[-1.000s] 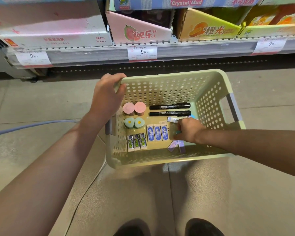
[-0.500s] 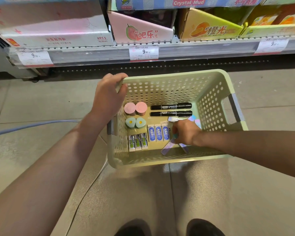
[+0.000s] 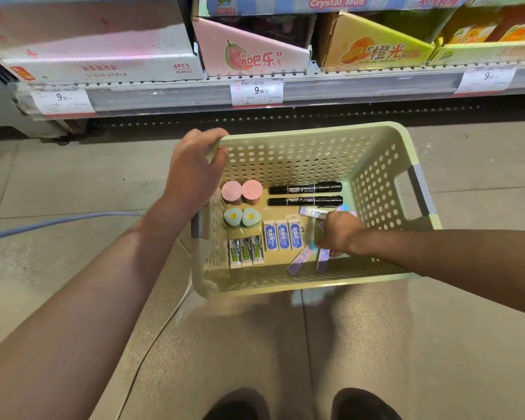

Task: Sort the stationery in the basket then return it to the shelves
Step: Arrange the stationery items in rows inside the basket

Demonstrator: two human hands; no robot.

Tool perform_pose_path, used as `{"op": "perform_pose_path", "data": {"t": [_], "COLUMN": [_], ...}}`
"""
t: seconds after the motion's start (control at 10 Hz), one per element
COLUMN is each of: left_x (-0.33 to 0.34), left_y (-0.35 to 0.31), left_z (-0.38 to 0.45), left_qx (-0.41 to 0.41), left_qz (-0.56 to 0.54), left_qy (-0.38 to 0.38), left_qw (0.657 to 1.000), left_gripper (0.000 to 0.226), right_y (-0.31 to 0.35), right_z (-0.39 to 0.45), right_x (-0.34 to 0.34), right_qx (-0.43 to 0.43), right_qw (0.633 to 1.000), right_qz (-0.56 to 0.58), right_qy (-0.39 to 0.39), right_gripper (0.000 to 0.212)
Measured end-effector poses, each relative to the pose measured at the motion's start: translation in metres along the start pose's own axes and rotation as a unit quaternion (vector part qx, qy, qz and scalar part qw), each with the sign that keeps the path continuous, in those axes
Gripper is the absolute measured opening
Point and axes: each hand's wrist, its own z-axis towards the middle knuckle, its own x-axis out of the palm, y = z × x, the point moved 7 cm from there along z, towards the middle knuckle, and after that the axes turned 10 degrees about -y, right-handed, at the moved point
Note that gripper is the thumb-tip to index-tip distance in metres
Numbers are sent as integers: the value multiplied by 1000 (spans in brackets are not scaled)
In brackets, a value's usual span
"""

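Note:
A pale green perforated basket point(image 3: 309, 137) stands on the floor below the shelf. My left hand point(image 3: 194, 168) grips its far left rim corner. Inside lie two pink round items point(image 3: 242, 190), two teal egg-print items point(image 3: 242, 216), two black markers point(image 3: 305, 194), three blue-labelled erasers point(image 3: 283, 235) and three green-labelled erasers point(image 3: 245, 252), in neat groups. My right hand point(image 3: 340, 233) is down in the basket's right half, fingers curled round lilac holographic packets point(image 3: 299, 261) that stick out toward the near wall. A white eraser point(image 3: 311, 211) lies just beyond my knuckles.
The shelf edge point(image 3: 346, 89) with 9.90 price tags runs across the top, carrying a white box point(image 3: 103, 50), a pink box point(image 3: 252, 53) and yellow boxes point(image 3: 373, 47). A grey cable point(image 3: 58, 222) crosses the tiled floor at left. My shoes point(image 3: 300, 404) are at the bottom.
My right hand has shifted slightly within the basket and the lilac packets have splayed out from under it toward the near wall. My left hand stays on the rim.

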Motion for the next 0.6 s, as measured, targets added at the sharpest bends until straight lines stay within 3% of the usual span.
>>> {"op": "perform_pose_path", "data": {"t": [0.3,0.6], "left_x": [-1,-1], "left_y": [-2,-1], "left_z": [0,0], "left_qx": [-10,-18], "left_qz": [-2,-10], "left_qy": [1,8], "left_qw": [1000,1000], "left_gripper": [23,22], "right_y": [19,7], "right_z": [-6,3], "right_x": [-10,10], "right_qx": [-112,-66], "right_qw": [982,994], "right_qz": [-144,-74], "right_qy": [-44,50], "right_gripper": [41,36]}}
